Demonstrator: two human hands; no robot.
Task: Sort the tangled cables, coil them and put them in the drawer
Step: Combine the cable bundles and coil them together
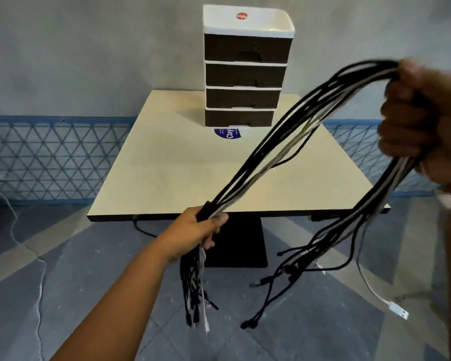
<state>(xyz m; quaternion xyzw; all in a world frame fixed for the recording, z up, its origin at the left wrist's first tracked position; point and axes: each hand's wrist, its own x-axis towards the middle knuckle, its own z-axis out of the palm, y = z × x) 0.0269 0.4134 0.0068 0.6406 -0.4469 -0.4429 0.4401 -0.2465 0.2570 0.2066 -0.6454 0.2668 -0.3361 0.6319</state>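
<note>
Head view showed the cables [284,142], a bundle of black, grey and white cords, stretched in the air above the near edge of the table [167,165]. They ran from the left hand [201,230] up to the right hand [422,121], then looped over and hung down on the right. The left hand was clenched around the bundle near one end, with short plug ends dangling below the fist. The right hand, close to the camera and blurred, grasped the bundle at its bend, fingers curled around it. Loose ends on the right hung well below the table top, among them a white USB plug [399,310]. The drawer unit [245,74] stood upright on the far part of the table, four dark drawers all closed, with a white tray on top bearing a red sticker [242,15]. A blue label [228,133] lay on the table, partly under the unit's front. Behind the table ran a blue lattice fence [50,157] along a grey wall. A thin white cord [38,295] trailed over the floor at left.
</note>
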